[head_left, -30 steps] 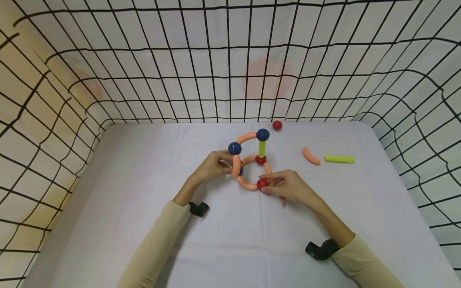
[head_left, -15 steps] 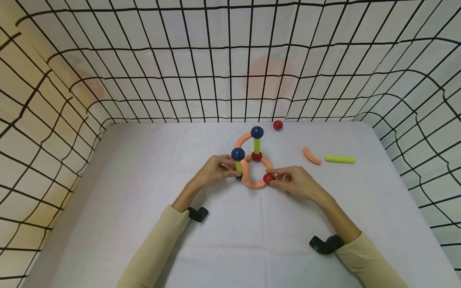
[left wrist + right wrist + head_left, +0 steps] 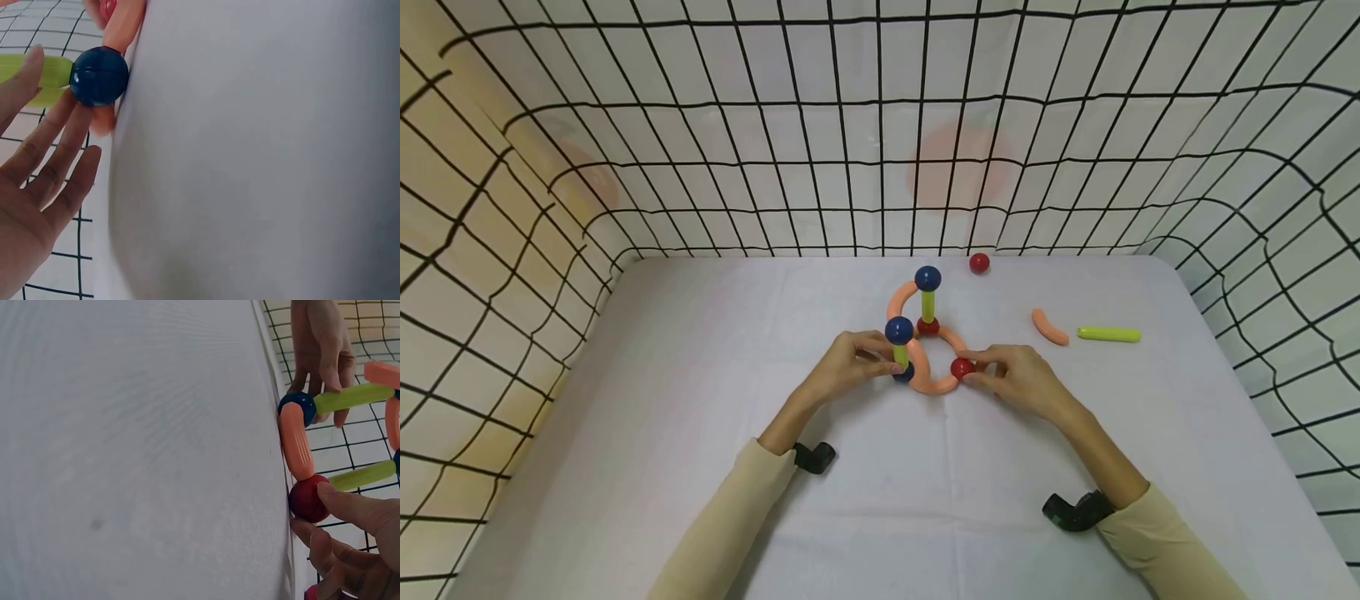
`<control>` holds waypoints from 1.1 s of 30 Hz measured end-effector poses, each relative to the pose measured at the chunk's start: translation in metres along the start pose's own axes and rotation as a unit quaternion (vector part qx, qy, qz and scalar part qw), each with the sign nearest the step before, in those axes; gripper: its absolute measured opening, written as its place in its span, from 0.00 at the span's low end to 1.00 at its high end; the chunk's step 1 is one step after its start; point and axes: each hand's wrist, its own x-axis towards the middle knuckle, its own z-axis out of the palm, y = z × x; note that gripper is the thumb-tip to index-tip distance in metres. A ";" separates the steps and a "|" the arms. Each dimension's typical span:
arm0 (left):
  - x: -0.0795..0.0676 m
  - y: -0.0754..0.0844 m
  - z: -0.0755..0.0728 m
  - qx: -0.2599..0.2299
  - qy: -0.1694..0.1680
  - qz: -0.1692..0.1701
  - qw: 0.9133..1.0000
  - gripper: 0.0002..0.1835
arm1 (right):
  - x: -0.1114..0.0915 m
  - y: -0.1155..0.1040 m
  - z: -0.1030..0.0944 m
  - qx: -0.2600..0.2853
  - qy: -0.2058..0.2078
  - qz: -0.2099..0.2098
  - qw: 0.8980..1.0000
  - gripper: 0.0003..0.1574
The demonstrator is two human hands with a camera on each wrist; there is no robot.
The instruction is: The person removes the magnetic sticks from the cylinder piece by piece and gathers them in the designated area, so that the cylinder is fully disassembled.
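Observation:
A magnetic rod-and-ball frame stands on the white table. Its lower ring has curved orange rods [image 3: 953, 337] joining a blue ball [image 3: 99, 76] and red balls. Two green rods rise from it to upper blue balls [image 3: 928, 278], which another curved rod links. My left hand [image 3: 848, 363] pinches the near-left green rod [image 3: 350, 397] with its thumb in front, its fingers touching the lower blue ball. My right hand [image 3: 1021, 379] pinches the right red ball [image 3: 309, 499] between thumb and index finger. Beneath its other fingers shows part of another red thing [image 3: 311, 592].
Loose on the table are a red ball [image 3: 979, 263] at the back, a curved orange rod [image 3: 1049, 327] and a straight green rod [image 3: 1108, 334] to the right. Black wire mesh [image 3: 880, 162] stands along the back and both sides.
The frame has turned slightly, its far green rod shifting left and its near-left one coming into view. My right hand moved right and a little back with the red ball. The loose pieces stayed put.

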 end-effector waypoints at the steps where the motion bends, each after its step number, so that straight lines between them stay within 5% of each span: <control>1: -0.001 0.001 0.001 0.001 0.001 0.000 1.000 0.09 | 0.000 0.000 0.000 0.000 0.002 -0.001 1.000 0.26; 13: -0.014 0.009 0.013 0.008 0.033 -0.002 0.999 0.10 | 0.006 -0.004 -0.004 -0.035 0.015 -0.001 0.999 0.27; 16: -0.018 0.013 0.012 0.025 0.040 0.004 0.999 0.11 | 0.002 -0.011 -0.007 -0.067 0.043 -0.007 0.997 0.26; 19: -0.022 0.020 0.006 0.058 0.077 0.020 0.995 0.10 | -0.002 -0.022 -0.011 -0.038 0.078 -0.024 0.996 0.27; 22: -0.026 0.031 -0.004 0.090 0.176 0.064 0.978 0.09 | -0.007 -0.034 -0.012 0.047 0.094 -0.051 0.993 0.33; 26: -0.029 0.046 -0.012 0.105 0.297 0.154 0.937 0.11 | -0.012 -0.047 -0.005 0.135 0.093 -0.091 0.982 0.43; 28: -0.029 0.051 -0.012 0.117 0.295 0.197 0.928 0.17 | -0.014 -0.051 0.001 0.161 0.090 -0.109 0.977 0.47; 33: -0.026 0.058 -0.002 0.165 0.201 0.264 0.929 0.31 | -0.015 -0.055 0.015 0.187 0.071 -0.140 0.970 0.52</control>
